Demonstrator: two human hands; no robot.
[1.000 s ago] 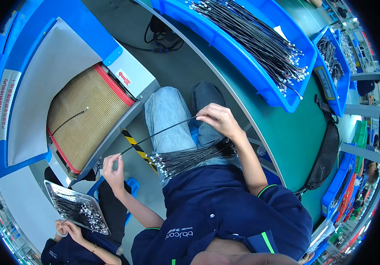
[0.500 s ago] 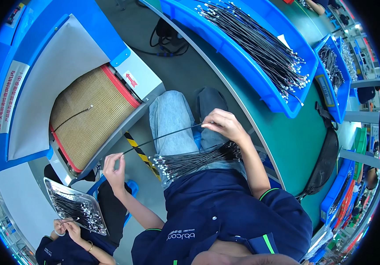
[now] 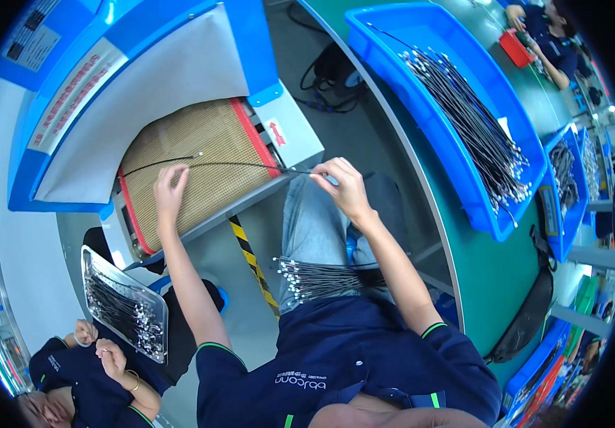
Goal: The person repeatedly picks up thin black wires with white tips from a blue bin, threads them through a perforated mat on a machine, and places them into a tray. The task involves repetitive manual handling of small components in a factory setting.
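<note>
A thin black cable (image 3: 239, 164) is stretched between my two hands, over the mesh belt of a blue-and-white machine. Its left end is pinched by my left hand (image 3: 170, 189), whose fingers are closed above the belt (image 3: 200, 192). My right hand (image 3: 343, 187) has thumb and fingers closed on the other end, just past the machine's near corner. On the belt lies a second black cable (image 3: 164, 161) with a white connector, close beyond my left fingertips. Across my lap rests a bundle of similar cables (image 3: 321, 279), partly covered by my right forearm.
A blue bin (image 3: 421, 32) with many black cables stands on the green table (image 3: 475, 274) at right, among smaller bins. At lower left a co-worker sits by a clear tray (image 3: 164, 342) of cables. Yellow-black tape (image 3: 246, 253) marks the floor.
Both hands have moved with the cable, away from above my lap to over the belt. My view has shifted. The co-worker's hands have moved apart.
</note>
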